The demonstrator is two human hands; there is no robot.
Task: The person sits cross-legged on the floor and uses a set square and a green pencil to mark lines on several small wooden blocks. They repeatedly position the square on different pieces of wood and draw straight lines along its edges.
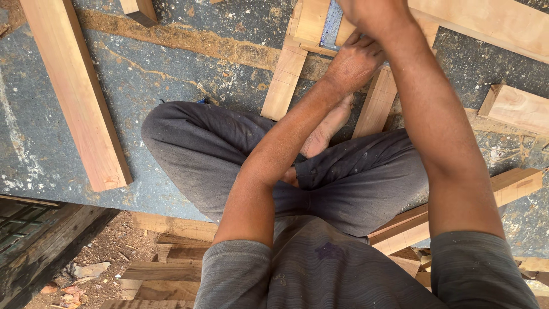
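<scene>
**Head view: both hands working at a wooden joint**

Head view is looking straight down on a person sitting cross-legged on a dark, dusty slab (171, 74), with sawdust lying in streaks across it. Both arms are reaching to the far side, where the hands are meeting over a frame (297, 51) of pale wooden bars. The left hand (355, 60) is lying curled against the bars, fingers folded in, seemingly bracing the wood; whether it is truly gripping something I cannot tell. The right hand (372, 14) is sitting just above it, partly cut off by the picture's top edge, closed around something that is not showing clearly. A grey-blue flat piece (333, 26) is showing between the bars right beside the hands; it may be a tool's blade, but this is too hidden to say. A bare foot (326, 129) is resting near the frame's two near legs.

A long plank (74, 91) is lying well apart at left, a short block (514, 109) at right, and another bar (509, 186) is poking out beside the right knee.

Judging by the posture, the work is going best with the left hand pressing the frame steady, the foot helping to pin it, and fingers staying clear of the blade-like piece.
</scene>
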